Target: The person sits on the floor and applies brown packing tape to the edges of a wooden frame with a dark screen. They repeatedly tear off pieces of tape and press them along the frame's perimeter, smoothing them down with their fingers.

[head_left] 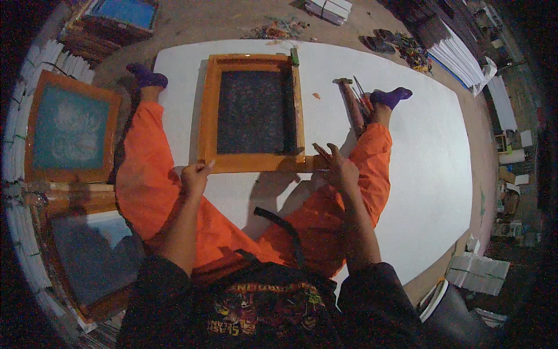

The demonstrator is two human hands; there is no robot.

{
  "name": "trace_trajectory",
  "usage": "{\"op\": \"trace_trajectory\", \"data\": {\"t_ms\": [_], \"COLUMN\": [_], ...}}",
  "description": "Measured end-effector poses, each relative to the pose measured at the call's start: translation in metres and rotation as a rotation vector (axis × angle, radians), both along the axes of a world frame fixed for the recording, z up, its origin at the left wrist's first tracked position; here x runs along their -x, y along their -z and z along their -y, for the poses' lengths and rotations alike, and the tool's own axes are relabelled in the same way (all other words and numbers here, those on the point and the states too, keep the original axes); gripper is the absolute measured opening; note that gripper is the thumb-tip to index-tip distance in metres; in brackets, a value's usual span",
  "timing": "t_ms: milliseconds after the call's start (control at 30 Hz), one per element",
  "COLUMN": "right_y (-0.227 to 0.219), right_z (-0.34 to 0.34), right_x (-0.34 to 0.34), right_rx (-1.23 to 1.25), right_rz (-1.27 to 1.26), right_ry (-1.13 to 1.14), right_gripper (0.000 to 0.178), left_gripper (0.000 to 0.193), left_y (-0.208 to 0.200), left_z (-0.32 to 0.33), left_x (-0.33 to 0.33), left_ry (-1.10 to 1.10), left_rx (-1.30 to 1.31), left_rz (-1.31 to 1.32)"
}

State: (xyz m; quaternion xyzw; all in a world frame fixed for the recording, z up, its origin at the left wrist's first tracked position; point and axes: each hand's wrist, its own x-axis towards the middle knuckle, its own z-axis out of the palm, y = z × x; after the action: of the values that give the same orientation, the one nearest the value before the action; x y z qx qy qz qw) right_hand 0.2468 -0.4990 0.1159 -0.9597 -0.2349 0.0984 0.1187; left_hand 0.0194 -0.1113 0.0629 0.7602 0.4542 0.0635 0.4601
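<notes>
Between my outstretched legs, a wooden screen frame [210,116] with dark mesh lies on a large white board [424,174]. At its near left corner, my left hand [196,177] is closed, thumb and fingers gripping the wood. My right hand [343,173] is closed around a slim tool [319,151] with a metal tip, beside the near right corner; it resembles pliers, but its full shape is hidden by my fingers. A hammer [351,104] lies by my right foot with several thin tools [363,96], some red-handled. A small green object [294,57] rests at the frame's far right corner.
On the left stand another wooden frame with teal mesh [70,131] and a larger framed screen [87,256]. Stacked white sheets [456,58] lie at the far right, near sandals [378,45]. A bundle of paper [478,272] sits at the near right. Scraps [279,29] lie beyond the board.
</notes>
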Motion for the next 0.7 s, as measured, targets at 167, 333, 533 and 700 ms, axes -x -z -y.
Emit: {"op": "trace_trajectory", "data": {"t_ms": [167, 333, 533, 700], "right_y": [-0.007, -0.069, -0.051, 0.015], "right_z": [0.014, 0.004, 0.021, -0.027], "right_x": [-0.028, -0.024, -0.058, -0.099], "right_rx": [0.328, 0.019, -0.172, -0.102], "right_rz": [-0.091, -0.514, -0.102, 0.258], "right_ry": [-0.064, 0.118, 0.075, 0.304], "right_gripper": [0.055, 0.046, 0.047, 0.053], "left_gripper": [0.036, 0.029, 0.022, 0.02], "left_y": [-0.031, -0.046, -0.104, -0.116], "left_z": [0.002, -0.007, -0.021, -0.034], "left_x": [-0.001, 0.008, 0.004, 0.003], "left_ry": [0.078, 0.152, 0.078, 0.174], "left_rx": [-0.001, 0.087, 0.216, 0.202], "left_rz": [0.068, 0.251, 0.411, 0.365]}}
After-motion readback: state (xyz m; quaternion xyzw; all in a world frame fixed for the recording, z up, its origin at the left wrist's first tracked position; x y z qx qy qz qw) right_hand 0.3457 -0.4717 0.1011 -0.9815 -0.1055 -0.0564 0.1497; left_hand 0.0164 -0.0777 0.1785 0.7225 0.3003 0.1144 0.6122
